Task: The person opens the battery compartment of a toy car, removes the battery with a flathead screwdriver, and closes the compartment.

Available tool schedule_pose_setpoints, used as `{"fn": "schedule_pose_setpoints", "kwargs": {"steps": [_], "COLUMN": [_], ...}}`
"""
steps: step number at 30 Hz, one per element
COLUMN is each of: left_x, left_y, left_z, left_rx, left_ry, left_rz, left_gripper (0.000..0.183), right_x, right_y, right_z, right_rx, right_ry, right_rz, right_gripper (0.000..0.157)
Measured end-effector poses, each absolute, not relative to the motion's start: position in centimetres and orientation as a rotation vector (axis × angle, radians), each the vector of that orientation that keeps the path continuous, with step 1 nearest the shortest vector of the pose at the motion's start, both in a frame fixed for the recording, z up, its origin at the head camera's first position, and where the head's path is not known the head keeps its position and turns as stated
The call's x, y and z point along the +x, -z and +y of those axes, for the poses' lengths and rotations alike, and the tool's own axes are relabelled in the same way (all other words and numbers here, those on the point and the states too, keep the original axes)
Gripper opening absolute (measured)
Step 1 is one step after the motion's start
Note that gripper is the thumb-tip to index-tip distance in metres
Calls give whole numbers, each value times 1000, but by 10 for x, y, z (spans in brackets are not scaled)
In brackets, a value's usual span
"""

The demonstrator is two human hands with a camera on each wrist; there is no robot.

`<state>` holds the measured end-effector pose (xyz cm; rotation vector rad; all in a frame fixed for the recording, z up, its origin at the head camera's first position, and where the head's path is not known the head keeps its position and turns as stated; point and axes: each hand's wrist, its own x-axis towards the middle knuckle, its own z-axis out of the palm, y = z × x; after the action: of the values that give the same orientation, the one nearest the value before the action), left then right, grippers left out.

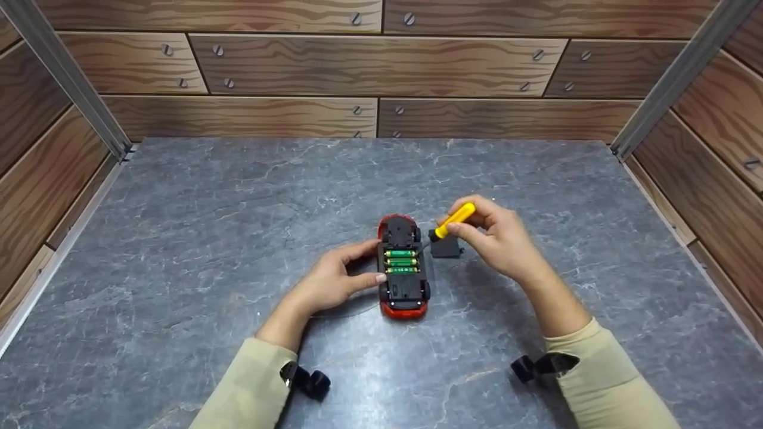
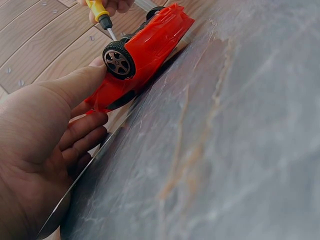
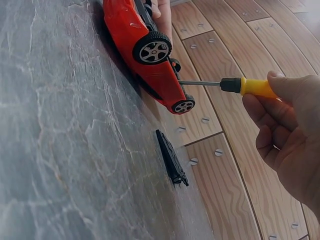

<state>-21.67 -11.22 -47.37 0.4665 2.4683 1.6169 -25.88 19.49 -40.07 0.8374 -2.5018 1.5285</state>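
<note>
A red toy car point(image 1: 406, 289) lies upside down, its black underside facing up. Three green batteries point(image 1: 402, 262) lie side by side in its uncovered compartment. My left hand point(image 1: 334, 279) holds the car from the left, thumb and fingers at its side. Between the thumb and fingers of my right hand point(image 1: 498, 241) is a screwdriver point(image 1: 455, 221) with a yellow handle. Its metal shaft point(image 3: 200, 83) points at the car's underside; whether the tip touches, I cannot tell. To the right of the car lies a black battery cover point(image 1: 446, 248), partly beneath the screwdriver in the head view.
The grey marbled tabletop point(image 1: 238, 196) carries all of this. Wood-patterned panels point(image 1: 375, 65) rise at the back and sides, with metal posts point(image 1: 77, 83) in the corners. A black wrist camera point(image 1: 307, 381) sits on each sleeve.
</note>
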Motion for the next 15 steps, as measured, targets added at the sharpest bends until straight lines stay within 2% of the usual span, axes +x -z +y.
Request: {"fn": "schedule_pose_setpoints", "kwargs": {"steps": [15], "left_x": [-217], "left_y": [473], "left_z": [-112], "left_rx": [448], "left_ry": [-1600], "left_rz": [2485], "left_gripper": [71], "right_x": [-259], "right_y": [402], "right_z": [193], "right_rx": [786], "right_ry": [-1535], "right_rz": [-2485], "right_gripper": [15]}}
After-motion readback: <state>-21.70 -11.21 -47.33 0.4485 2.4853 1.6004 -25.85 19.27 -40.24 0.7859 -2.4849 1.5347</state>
